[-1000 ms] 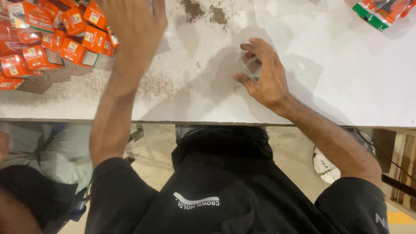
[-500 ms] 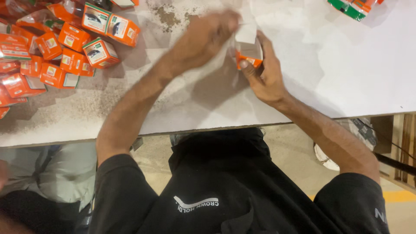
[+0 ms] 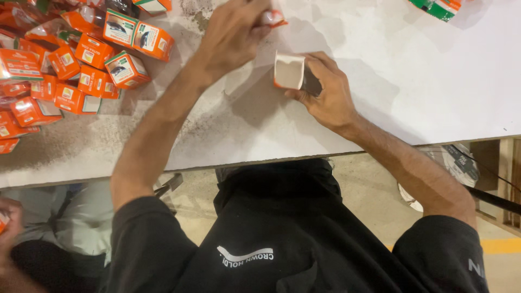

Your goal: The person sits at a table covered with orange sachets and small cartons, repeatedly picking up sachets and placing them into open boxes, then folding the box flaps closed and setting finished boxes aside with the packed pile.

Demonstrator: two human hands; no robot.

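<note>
— Where does the boxing stand?

— One small open carton (image 3: 289,71) is upright on the table (image 3: 380,81), clamped in the right hand (image 3: 325,92), its mouth open and looking empty. The left hand (image 3: 233,35) is apart from it, up and to the side, pinching a small orange and white packet (image 3: 273,18).

— So nothing is in yet?

— I judge not; the packet sits near the carton, not inside, and the flap is unshut.

— And the rest?

— A pile of orange cartons (image 3: 81,65) lies at the left, by the look of it already finished. More packets (image 3: 439,8) wait at the far right edge.

Pile of small boxes (image 3: 81,70) lies left of both hands on table (image 3: 380,97).
</note>
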